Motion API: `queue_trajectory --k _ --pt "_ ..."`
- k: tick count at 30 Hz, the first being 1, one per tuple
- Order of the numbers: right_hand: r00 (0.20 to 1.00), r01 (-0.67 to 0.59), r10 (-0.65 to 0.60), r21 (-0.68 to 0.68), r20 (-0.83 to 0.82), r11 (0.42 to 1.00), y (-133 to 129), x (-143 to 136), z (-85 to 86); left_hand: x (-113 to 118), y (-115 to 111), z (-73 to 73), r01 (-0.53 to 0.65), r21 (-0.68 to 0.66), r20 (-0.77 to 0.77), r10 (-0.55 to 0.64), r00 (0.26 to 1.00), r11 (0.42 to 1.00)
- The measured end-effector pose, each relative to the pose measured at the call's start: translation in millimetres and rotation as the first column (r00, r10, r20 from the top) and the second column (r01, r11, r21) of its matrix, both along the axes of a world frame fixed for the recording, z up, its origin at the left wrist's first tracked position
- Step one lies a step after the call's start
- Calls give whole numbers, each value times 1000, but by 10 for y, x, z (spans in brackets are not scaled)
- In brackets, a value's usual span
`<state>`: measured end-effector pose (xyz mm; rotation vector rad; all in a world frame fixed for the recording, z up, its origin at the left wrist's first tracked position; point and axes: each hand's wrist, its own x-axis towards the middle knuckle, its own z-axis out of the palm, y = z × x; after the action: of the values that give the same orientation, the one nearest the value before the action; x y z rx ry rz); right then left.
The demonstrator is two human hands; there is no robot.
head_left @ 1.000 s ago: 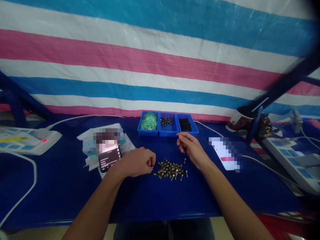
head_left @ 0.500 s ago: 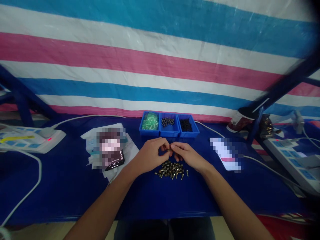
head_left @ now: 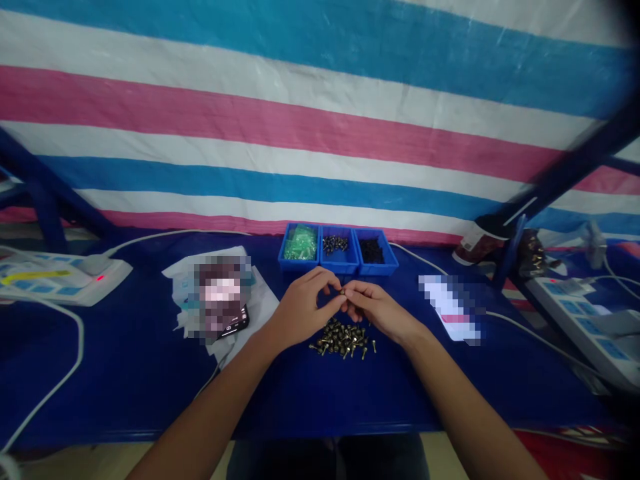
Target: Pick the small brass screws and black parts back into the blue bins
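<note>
Blue tabletop [head_left: 300,408], brass-coloured fasteners [head_left: 345,340] heaped on it, left hand [head_left: 305,305] and right hand [head_left: 379,310] nearly closed, thumbs and fingers pinching one small piece [head_left: 343,291] by the heap's far side, three blue bins [head_left: 340,269] beyond.

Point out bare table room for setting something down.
Bare: between the metal pile and the front table edge; between the leftmost cable and the papers. Crowded: the middle, where the left hand and right hand meet between pile and bins.
</note>
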<state>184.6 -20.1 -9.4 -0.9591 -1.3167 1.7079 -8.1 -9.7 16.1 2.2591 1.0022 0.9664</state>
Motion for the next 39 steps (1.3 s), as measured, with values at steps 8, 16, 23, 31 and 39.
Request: queue_trajectory --k 8,16,23,31,39 --pt "997 79 -79 11 26 997 15 6 13 -13 2 8 -2 -6 0 2 1000 1000" --pt "993 109 -110 17 35 994 6 -16 34 -11 36 -32 -53 1 -18 53 998 999" --pt "988 25 -33 54 153 998 -14 -18 81 -25 25 -27 -57 -14 -51 56 997 998" --pt "892 448 -440 77 -100 891 25 -50 36 -114 97 -2 -218 -27 -116 214 970 976" --pt "860 510 -509 44 -31 859 94 53 34 -290 172 -114 17 -163 -348 -73 935 986"
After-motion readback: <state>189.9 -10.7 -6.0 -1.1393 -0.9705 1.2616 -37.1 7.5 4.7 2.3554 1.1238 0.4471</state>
